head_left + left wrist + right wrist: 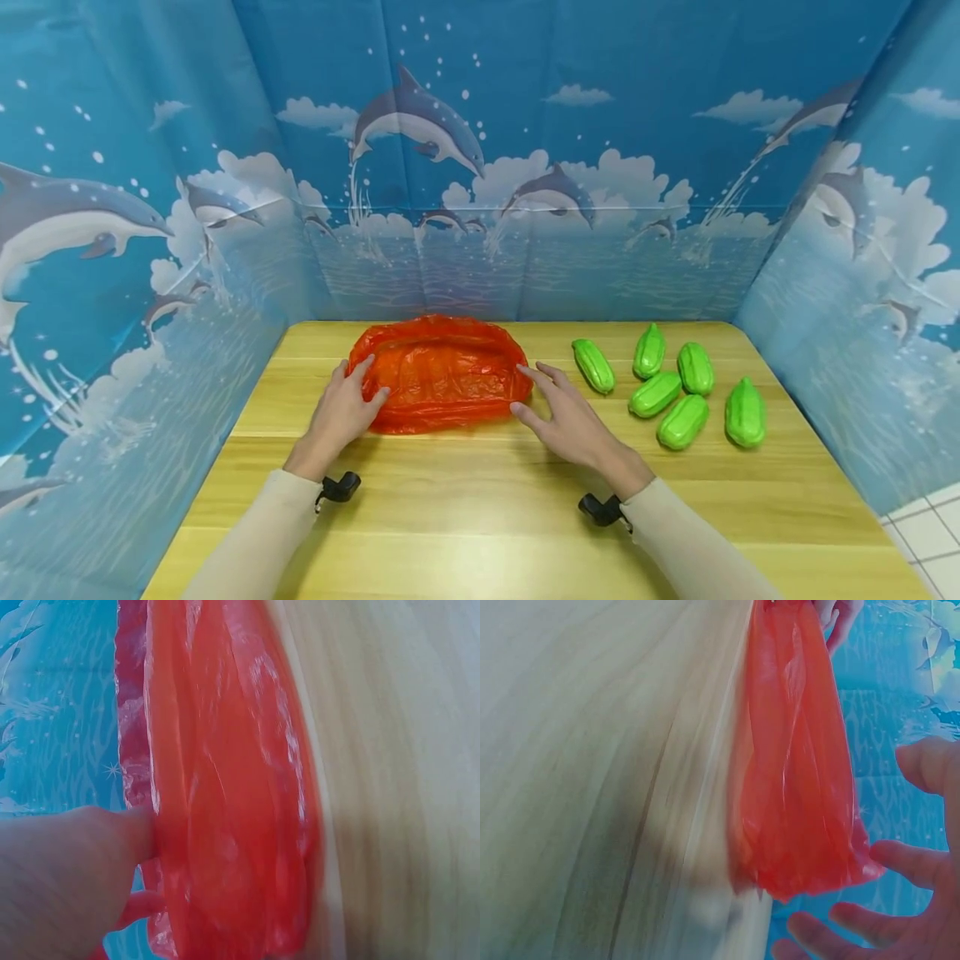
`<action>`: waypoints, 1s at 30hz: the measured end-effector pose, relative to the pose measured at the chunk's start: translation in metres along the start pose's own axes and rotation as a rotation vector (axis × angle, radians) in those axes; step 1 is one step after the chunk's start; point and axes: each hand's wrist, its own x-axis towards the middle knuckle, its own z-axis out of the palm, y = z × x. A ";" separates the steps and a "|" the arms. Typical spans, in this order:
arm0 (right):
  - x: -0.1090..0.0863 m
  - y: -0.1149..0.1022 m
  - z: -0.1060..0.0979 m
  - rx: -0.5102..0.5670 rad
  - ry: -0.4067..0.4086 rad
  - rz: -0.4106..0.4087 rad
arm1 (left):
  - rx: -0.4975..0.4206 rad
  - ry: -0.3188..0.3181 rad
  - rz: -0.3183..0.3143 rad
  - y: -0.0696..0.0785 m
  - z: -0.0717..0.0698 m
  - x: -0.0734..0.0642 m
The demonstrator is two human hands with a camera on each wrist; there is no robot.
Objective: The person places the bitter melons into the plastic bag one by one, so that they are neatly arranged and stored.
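Observation:
An orange-red plastic bag point(438, 375), spread wide with its edges standing up around a sunken middle, sits on the wooden table. At the bag's left end is my left hand point(341, 412), thumb and index finger apart over the rim. The left wrist view shows the fingers of this hand point(82, 870) right at the bag's edge, some partly hidden behind it. My right hand point(566, 417) is at the bag's right end with its fingers spread. Seen from the right wrist, one fingertip point(889, 851) of that hand meets the bag's corner.
Several shiny green star-fruit-shaped pieces lie on the right of the table point(465, 517), including a slim one point(594, 367) nearest the bag and another point(746, 414) farthest right. A blue dolphin-print curtain point(480, 267) encloses the back and sides.

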 end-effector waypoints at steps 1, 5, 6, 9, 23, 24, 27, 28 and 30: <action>0.000 0.000 0.000 0.006 -0.001 -0.001 | 0.000 0.005 0.005 -0.001 0.000 0.000; 0.000 -0.001 0.000 0.016 0.008 -0.012 | -0.003 0.035 0.027 -0.002 0.001 0.000; -0.001 -0.001 0.000 0.015 0.012 -0.014 | -0.003 0.045 0.035 -0.002 0.001 -0.001; -0.005 0.000 0.001 0.011 0.022 -0.021 | -0.010 0.065 0.056 -0.001 0.001 -0.003; -0.025 0.006 -0.006 -0.008 0.112 -0.029 | 0.026 0.071 0.157 0.021 0.000 -0.014; -0.027 0.006 -0.007 -0.010 0.118 -0.029 | 0.030 0.065 0.163 0.023 0.000 -0.016; -0.032 0.007 -0.009 -0.019 0.136 -0.030 | 0.045 0.046 0.182 0.028 0.000 -0.020; -0.034 0.008 -0.009 -0.023 0.140 -0.035 | 0.052 0.039 0.188 0.030 0.000 -0.022; -0.037 0.009 -0.011 -0.039 0.150 -0.040 | 0.064 0.020 0.191 0.034 0.001 -0.025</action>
